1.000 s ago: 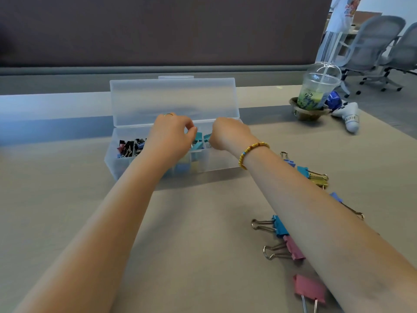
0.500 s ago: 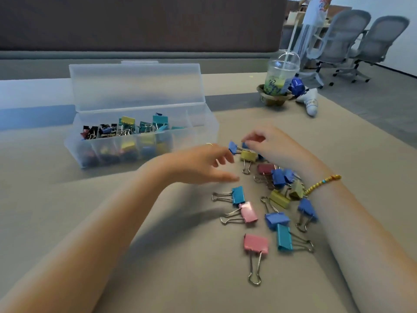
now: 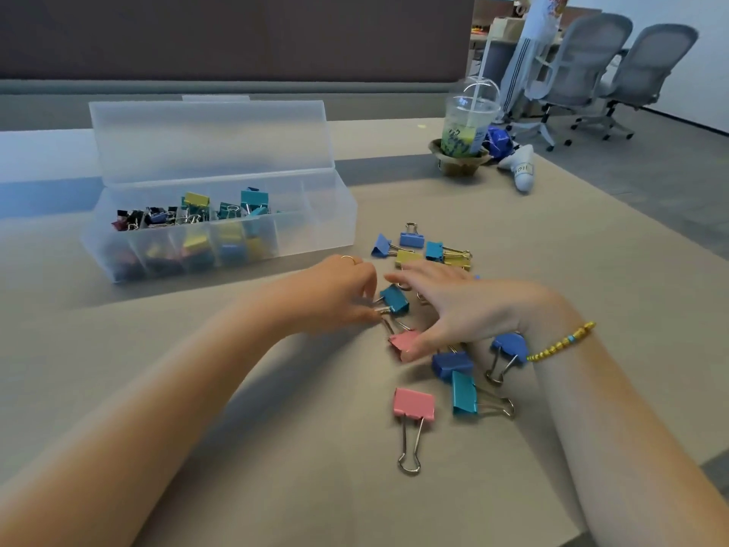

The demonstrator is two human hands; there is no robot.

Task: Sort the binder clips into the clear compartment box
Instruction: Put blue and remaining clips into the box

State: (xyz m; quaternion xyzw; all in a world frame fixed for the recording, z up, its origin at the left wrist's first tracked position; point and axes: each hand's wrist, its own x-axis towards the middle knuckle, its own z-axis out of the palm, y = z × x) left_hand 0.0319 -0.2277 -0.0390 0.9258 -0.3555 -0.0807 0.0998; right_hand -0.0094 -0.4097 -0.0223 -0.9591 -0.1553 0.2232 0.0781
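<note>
Since one second ago both hands have left the clear compartment box and come down over the loose clips on the counter; half a second ago the left hand was open, now it grasps.

Left hand: fingertips pinch the wire handles of a teal clip, which sits tilted between the two hands. A ring shows on one finger.

Right hand: fingers spread and relaxed over the pile, thumb tip touching a pink clip. Not clenched, nothing gripped. Beaded bracelet on the wrist.

Loose clips counted on the counter: pink 2 (the second, larger one lies nearest the camera, handles pointing toward the camera); teal 3; blue 4; yellow 2. Some others may be hidden under the right hand; cannot tell.

Box: lid open and standing up at the back, box to the left of the pile, apart from it. Left compartments hold dark small clips; the middle ones hold yellow, green and teal clips. The count inside is not readable. The rightmost compartments show no clips.

Far right of the counter: 1 lidded drink cup with a straw, in a brown holder. Beyond it, 2 grey office chairs.
</note>
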